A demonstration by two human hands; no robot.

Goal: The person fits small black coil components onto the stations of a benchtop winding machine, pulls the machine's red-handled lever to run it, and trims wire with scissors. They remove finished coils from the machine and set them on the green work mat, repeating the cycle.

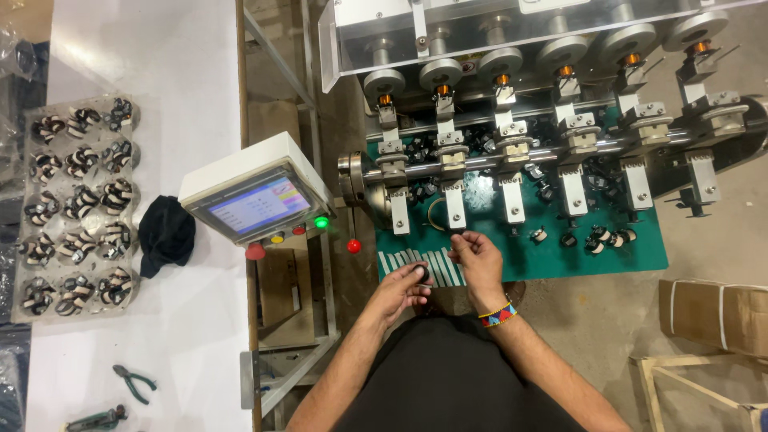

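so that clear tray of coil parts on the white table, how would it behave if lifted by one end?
The clear tray looks like thin moulded plastic, so it probably flexes or sags. Its pockets hold many small coil parts, so probably heavier than it looks; tilted, they might spill.

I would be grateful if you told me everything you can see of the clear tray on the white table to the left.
The clear tray looks like thin moulded plastic, with round pockets in three columns and five rows. It lies flat on the white table, its long side running away from the person. Every pocket holds small black-and-white wound parts, several to a pocket. A dark cloth lies just to its right, apart from it as far as can be told. Neither hand touches it.
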